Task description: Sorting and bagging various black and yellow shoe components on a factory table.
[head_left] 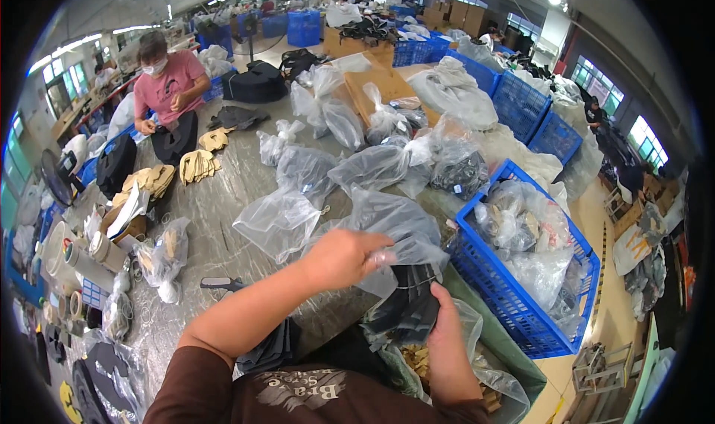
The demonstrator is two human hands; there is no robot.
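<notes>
Worktable: We look down on a broad, greyish worktable (216, 230) with a shiny, wrinkled surface, curved by the fisheye view.
Room: Around us is a crowded workshop with ceiling lights, windows and stacks of blue crates (523, 105); beige floor (570, 372) shows at the right.
Across the table: We see a co-worker (171, 81) in a pink shirt and white mask, handling a dark piece beside stacks of tan pieces (198, 166).
Left hand: Our left hand (347, 258) reaches in from the lower left, elbow bent, fingers curled and pinching the film of a clear bag (395, 223).
Right hand: Our right hand (445, 316) comes up from below, gripping a bundle of dark strips (408, 297) by its right side, thumb upward.
Dark strips: They are between our hands, above the table's near edge, their upper end at the bag; we cannot tell how far inside it reaches.
Materials: The strips look flat, matt and layered; the bag is thin, cloudy and creased.
Nearby: Just right of our hands sits a slatted blue basket (506, 282) full of knotted clear bags. More filled bags (302, 171) lie beyond our hands, and a pile of dark pieces (268, 347) lies close to our body.
</notes>
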